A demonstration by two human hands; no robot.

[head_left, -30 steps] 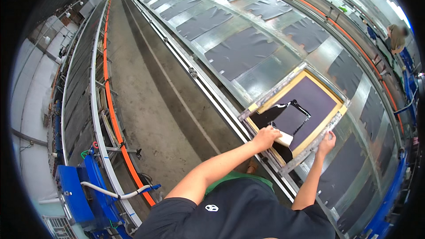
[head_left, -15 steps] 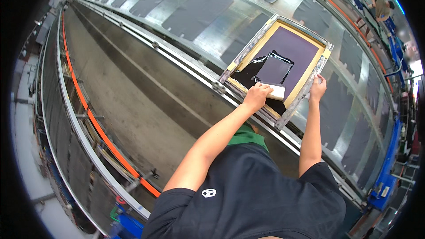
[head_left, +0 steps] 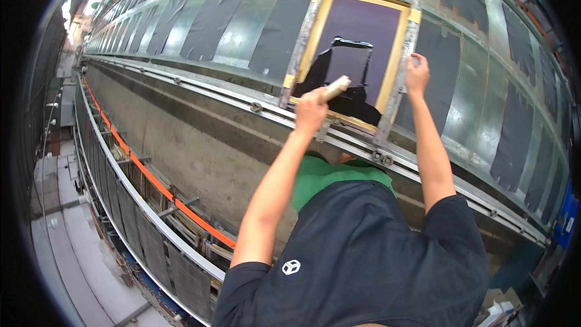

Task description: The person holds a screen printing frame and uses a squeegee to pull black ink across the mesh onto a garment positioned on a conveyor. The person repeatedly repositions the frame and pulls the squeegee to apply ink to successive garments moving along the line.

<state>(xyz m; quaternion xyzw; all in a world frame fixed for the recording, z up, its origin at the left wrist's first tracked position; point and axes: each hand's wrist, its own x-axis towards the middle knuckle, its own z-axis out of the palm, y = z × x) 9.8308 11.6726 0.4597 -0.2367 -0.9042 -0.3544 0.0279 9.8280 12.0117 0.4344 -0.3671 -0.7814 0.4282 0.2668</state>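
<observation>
A screen printing frame (head_left: 409, 45) lies on the long metal table ahead of me, its purple mesh (head_left: 348, 21) bordered by yellow tape. Glossy black ink (head_left: 356, 104) is pooled along the near end of the mesh and outlines a rectangle further up. My left hand (head_left: 311, 112) is closed round a pale squeegee (head_left: 336, 88), tilted over the near part of the mesh; whether its edge touches the ink I cannot tell. At the frame's right rail, my right hand (head_left: 417, 75) has its fingers curled in against the rail.
Dark fabric pieces (head_left: 213, 21) lie in rows along the metal table (head_left: 247, 24). A metal rail (head_left: 212, 94) with stops runs along its near edge. Behind me to the left, an orange strip (head_left: 163, 188) edges another long table. Cardboard and white items (head_left: 501, 309) sit at the lower right.
The squeegee has turned from lying across the near mesh to a slanted, raised pose in my left hand. More black ink shows at the near end. The whole view has shifted.
</observation>
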